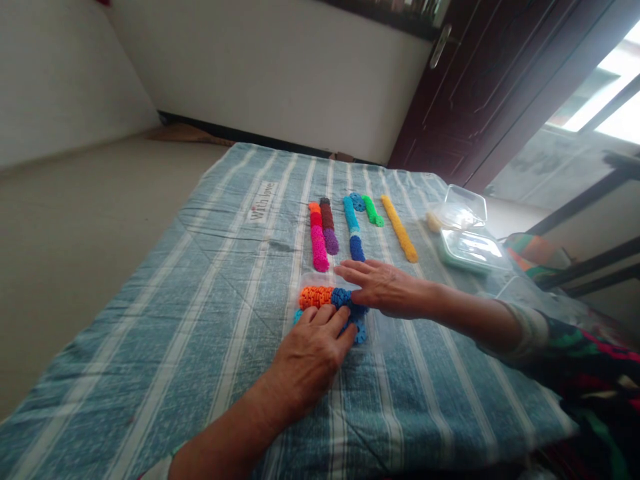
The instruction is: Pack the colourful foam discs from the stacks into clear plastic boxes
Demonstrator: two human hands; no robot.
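Note:
A shallow clear plastic container (pixel 320 278) lies on the cloth in front of me. It holds a row of orange notched discs (pixel 316 296) joined to a row of dark blue notched discs (pixel 342 296). Light blue discs (pixel 359 332) show below them, partly covered. My left hand (pixel 315 347) rests on these discs from the near side, its fingers spread over them. From the right, my right hand (pixel 387 287) reaches over the blue end with fingers stretched out. Its thumb touches or hovers over the blue discs; I cannot tell which.
Beyond the container lie a pink row (pixel 319 247), a brown and purple row (pixel 327 227), a blue row (pixel 351 220), a short green row (pixel 371 210) and a yellow row (pixel 399 228). Clear lidded boxes (pixel 473 250) stand at the right. A striped cloth (pixel 210 300) covers the table.

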